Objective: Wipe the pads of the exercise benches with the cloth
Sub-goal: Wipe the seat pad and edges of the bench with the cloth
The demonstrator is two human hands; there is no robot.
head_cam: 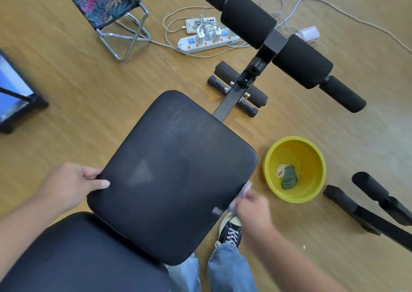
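Observation:
The black seat pad (174, 176) of the exercise bench fills the middle of the view, with a second dark pad (84, 256) below it at the lower left. My left hand (73, 184) grips the seat pad's left edge, thumb on top. My right hand (252, 207) is blurred at the pad's right edge, closed on a light cloth (244, 191) that shows only partly above the fingers. Damp streaks mark the pad's surface.
A yellow basin (312, 158) with a green rag (289, 177) stands on the wooden floor right of the pad. Black foam rollers (249, 20) rise at the far end. A power strip (207, 41) with cables, a folding stool (111, 8) and another bench's frame (370, 209) lie around.

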